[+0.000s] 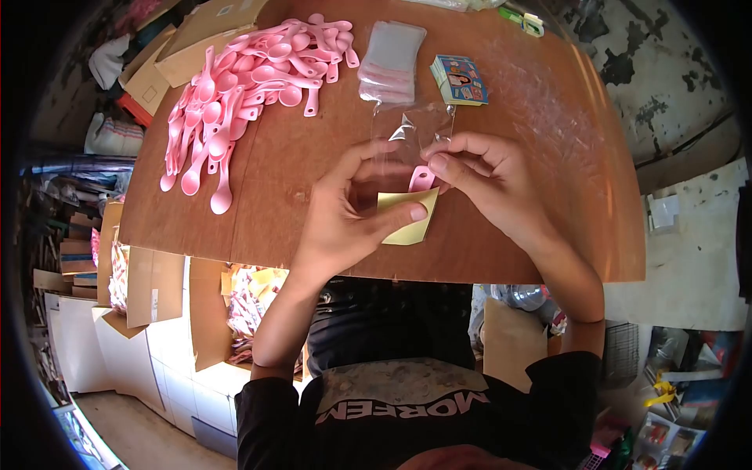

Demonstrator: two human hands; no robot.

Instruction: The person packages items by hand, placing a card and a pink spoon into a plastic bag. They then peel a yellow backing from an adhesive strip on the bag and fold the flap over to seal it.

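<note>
My left hand (345, 211) is closed on a pale yellow card (406, 219), its thumb pressed flat across the front. Just above the card's top edge pokes the holed handle end of a pink spoon (421, 178); the rest of that spoon is hidden behind the card. A clear plastic bag (407, 125) stretches between both hands over the table. With thumb and fingers pinched, my right hand (482, 172) grips the bag's edge close to the spoon handle.
A large heap of pink spoons (251, 74) covers the table's (305, 157) left part. Behind the hands lie a stack of clear bags (392, 59) and a pile of printed cards (462, 84). Loose clear plastic (548, 110) is spread at right. Below, a cardboard box (207, 313) holds packed items.
</note>
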